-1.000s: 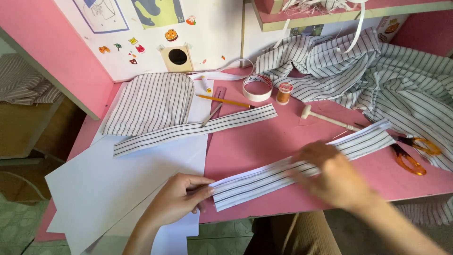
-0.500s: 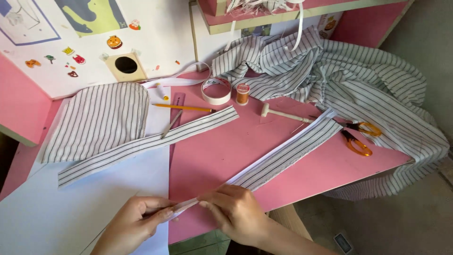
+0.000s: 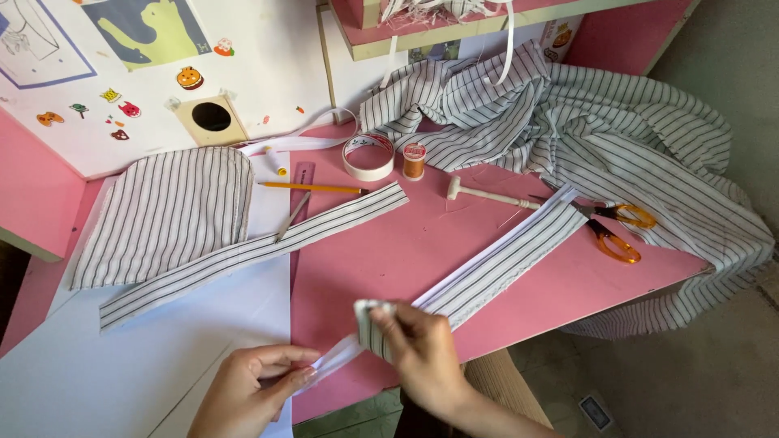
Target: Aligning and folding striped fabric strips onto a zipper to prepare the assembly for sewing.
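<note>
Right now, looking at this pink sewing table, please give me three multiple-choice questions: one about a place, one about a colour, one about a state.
1. Where do the scissors lie?
A. On the white paper at the left
B. On the pink table at the right, by the far end of the striped fabric strip
C. On the shelf above

2. What colour are the scissor handles?
A. Orange
B. Green
C. Black

3. What is the state of the two hands?
A. Both rest flat on the table
B. The left hand and right hand both pinch the near end of the strip
C. One holds the pencil

Answers: 1 B, the scissors sit beside the strip's far end; 2 A, both loops show orange; 3 B, the fingers of both hands close on the near end.
</note>
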